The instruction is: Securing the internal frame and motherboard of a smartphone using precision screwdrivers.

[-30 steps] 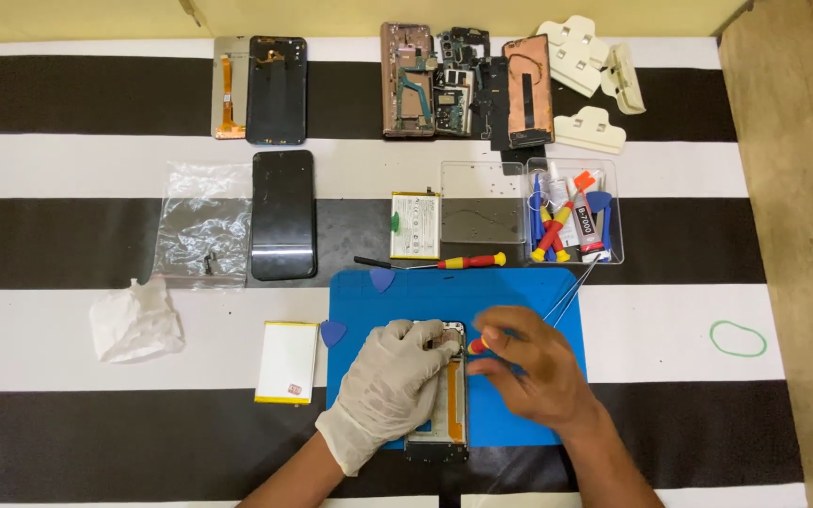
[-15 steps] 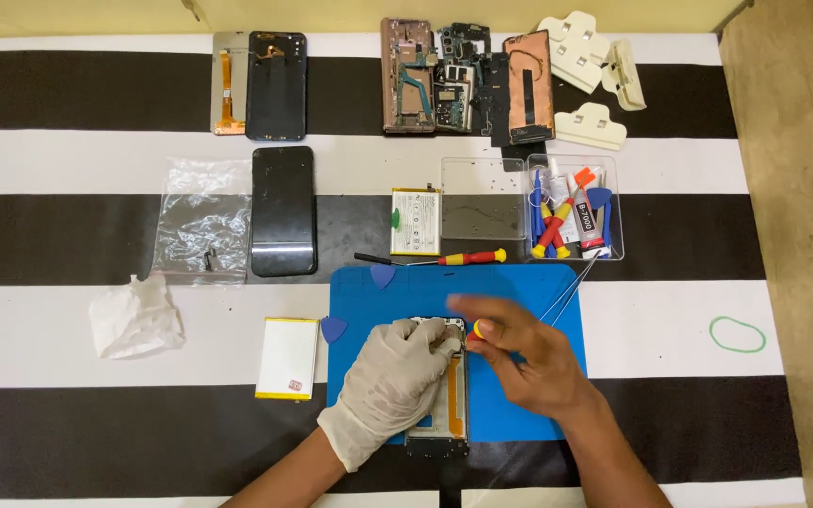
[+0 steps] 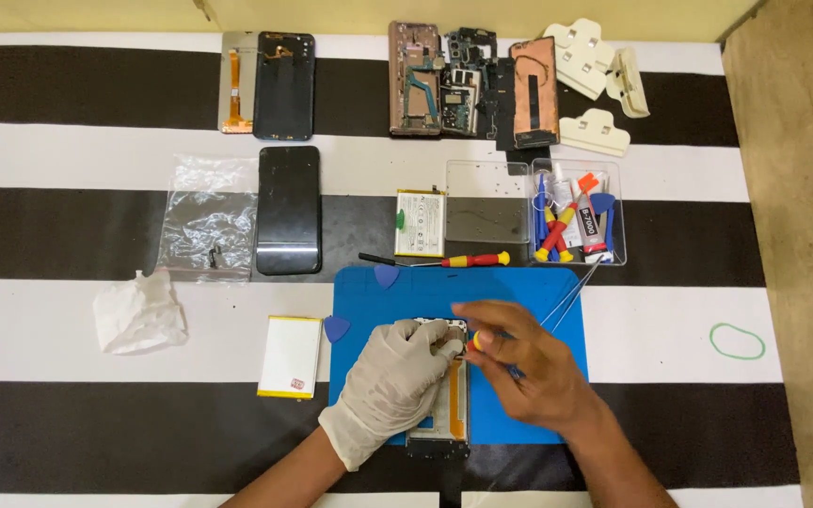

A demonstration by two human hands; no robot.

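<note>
My gloved left hand presses flat on the opened phone lying on the blue mat; my bare right hand pinches a small screwdriver at the phone's top edge.

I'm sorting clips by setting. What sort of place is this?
Probably a phone repair bench: opened phones with bare circuit boards along the top, a clear box of small tools, and a blue work mat where both hands work on an opened phone.

blue mat, black-and-white striped cloth, white glove, green band
</note>
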